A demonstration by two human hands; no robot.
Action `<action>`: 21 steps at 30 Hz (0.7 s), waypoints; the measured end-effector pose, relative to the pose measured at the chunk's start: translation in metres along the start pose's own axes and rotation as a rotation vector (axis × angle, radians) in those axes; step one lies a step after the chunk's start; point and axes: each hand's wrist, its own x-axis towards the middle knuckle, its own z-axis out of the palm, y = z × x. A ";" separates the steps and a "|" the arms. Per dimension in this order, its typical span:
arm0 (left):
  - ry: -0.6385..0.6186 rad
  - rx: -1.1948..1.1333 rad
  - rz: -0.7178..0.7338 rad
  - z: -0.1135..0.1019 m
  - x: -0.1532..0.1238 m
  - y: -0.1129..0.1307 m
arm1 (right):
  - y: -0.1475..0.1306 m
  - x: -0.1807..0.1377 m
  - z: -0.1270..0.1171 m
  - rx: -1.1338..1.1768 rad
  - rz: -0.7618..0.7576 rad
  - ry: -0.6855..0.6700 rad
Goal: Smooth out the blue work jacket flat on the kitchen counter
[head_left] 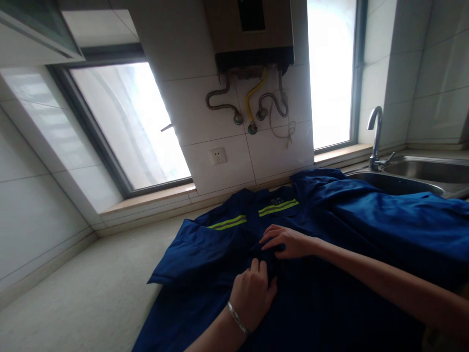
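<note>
A dark blue work jacket lies spread across the counter, front up, with yellow-green and grey reflective strips on its chest. On the middle of its front rests my left hand, a silver bracelet at the wrist. Its fingers curl down into the cloth near the front opening; the fingertips are partly hidden. Just above and to the right, my right hand touches the same front with its fingers bent and apart, thumb below them. The two hands are close together but not touching. Any button or zip between them is too dark to make out.
The pale counter runs along the tiled wall. At the right, a steel sink with a faucet adjoins the jacket's sleeve. A water heater with hoses hangs above a wall socket, between two windows.
</note>
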 end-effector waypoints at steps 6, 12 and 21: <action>-0.104 0.051 0.009 -0.009 -0.011 0.007 | 0.000 0.000 0.007 0.052 0.021 0.158; -0.098 0.096 -0.023 -0.011 -0.006 0.006 | -0.012 0.001 0.013 0.059 0.039 0.180; 0.049 0.184 0.123 0.007 0.002 -0.015 | -0.011 -0.004 0.023 0.106 0.084 0.072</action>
